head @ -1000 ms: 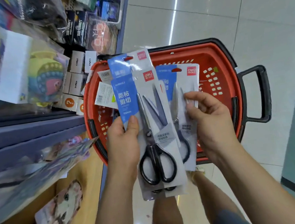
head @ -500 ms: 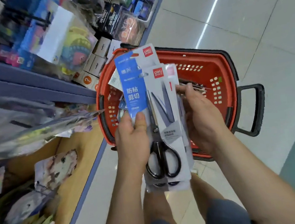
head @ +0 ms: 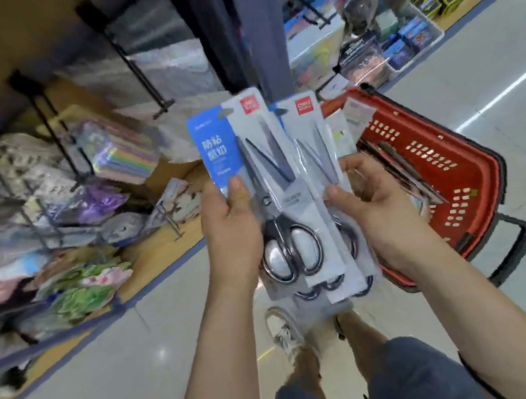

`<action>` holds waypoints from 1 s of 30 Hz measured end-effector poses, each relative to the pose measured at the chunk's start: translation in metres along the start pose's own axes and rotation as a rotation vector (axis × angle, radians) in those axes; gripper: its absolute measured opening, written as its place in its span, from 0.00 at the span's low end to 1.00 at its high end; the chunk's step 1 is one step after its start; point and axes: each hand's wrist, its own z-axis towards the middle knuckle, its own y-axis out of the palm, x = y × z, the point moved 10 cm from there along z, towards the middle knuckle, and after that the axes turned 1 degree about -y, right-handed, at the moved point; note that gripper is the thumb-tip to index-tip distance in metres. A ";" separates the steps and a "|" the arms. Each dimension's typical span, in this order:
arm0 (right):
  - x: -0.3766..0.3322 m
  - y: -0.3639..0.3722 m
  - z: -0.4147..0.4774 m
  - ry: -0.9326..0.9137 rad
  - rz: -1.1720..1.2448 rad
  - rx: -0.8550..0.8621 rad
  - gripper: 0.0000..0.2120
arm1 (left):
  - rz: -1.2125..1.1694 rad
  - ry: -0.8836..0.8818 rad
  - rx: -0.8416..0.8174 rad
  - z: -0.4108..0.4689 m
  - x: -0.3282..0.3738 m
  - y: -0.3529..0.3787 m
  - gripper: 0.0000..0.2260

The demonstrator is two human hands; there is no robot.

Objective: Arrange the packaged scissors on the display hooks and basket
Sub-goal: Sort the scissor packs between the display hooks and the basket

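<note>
Aisle [head: 110,373] | left hand [head: 231,237], right hand [head: 382,213] — fingers [head: 356,166] gripping scissors packs [head: 272,177] | blue-grey cards, black handles

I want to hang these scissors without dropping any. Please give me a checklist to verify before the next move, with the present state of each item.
1. Left hand grips the front pack: ok.
2. Right hand holds the rear packs: ok.
3. Hang hole of the front pack is free of fingers: ok.
4. Packs aligned in one stack: not ok, they are fanned.
5. Free space on the display hooks: cannot tell, the view is blurred.
</note>
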 end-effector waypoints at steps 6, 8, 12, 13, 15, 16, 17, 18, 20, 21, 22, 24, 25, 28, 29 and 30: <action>-0.069 0.109 -0.037 -0.094 -0.146 -0.215 0.29 | -0.082 -0.024 0.071 -0.016 0.034 -0.099 0.09; -0.087 0.144 -0.056 -0.147 -0.157 -0.229 0.19 | -0.124 0.002 0.162 -0.029 0.044 -0.139 0.07; -0.119 0.216 -0.108 -0.268 -0.275 -0.311 0.25 | -0.183 0.078 0.284 -0.057 0.067 -0.223 0.05; -0.124 0.232 -0.120 -0.296 -0.278 -0.334 0.27 | -0.206 0.097 0.304 -0.064 0.071 -0.242 0.05; -0.131 0.265 -0.142 -0.318 -0.249 -0.393 0.27 | -0.246 0.125 0.353 -0.075 0.075 -0.282 0.05; -0.131 0.280 -0.152 -0.325 -0.238 -0.422 0.27 | -0.263 0.136 0.378 -0.081 0.076 -0.301 0.05; -0.132 0.296 -0.162 -0.339 -0.243 -0.452 0.27 | -0.279 0.147 0.402 -0.086 0.075 -0.320 0.05; -0.132 0.311 -0.171 -0.357 -0.254 -0.474 0.27 | -0.286 0.158 0.426 -0.090 0.074 -0.337 0.05; -0.132 0.335 -0.185 -0.392 -0.275 -0.488 0.25 | -0.294 0.166 0.478 -0.098 0.071 -0.368 0.05; -0.133 0.346 -0.190 -0.410 -0.286 -0.484 0.23 | -0.314 0.167 0.504 -0.101 0.068 -0.382 0.05; -0.136 0.355 -0.195 -0.434 -0.297 -0.480 0.22 | -0.344 0.172 0.525 -0.104 0.066 -0.394 0.05; -0.140 0.372 -0.202 -0.468 -0.316 -0.486 0.22 | -0.404 0.176 0.564 -0.107 0.063 -0.415 0.04; -0.141 0.379 -0.203 -0.475 -0.323 -0.494 0.22 | -0.425 0.171 0.581 -0.108 0.063 -0.424 0.05; -0.145 0.403 -0.206 -0.484 -0.318 -0.538 0.22 | -0.498 0.163 0.587 -0.105 0.068 -0.446 0.05; -0.148 0.406 -0.206 -0.501 -0.312 -0.545 0.22 | -0.512 0.165 0.581 -0.104 0.071 -0.449 0.06; -0.153 0.412 -0.207 -0.526 -0.301 -0.560 0.22 | -0.520 0.173 0.582 -0.102 0.077 -0.454 0.06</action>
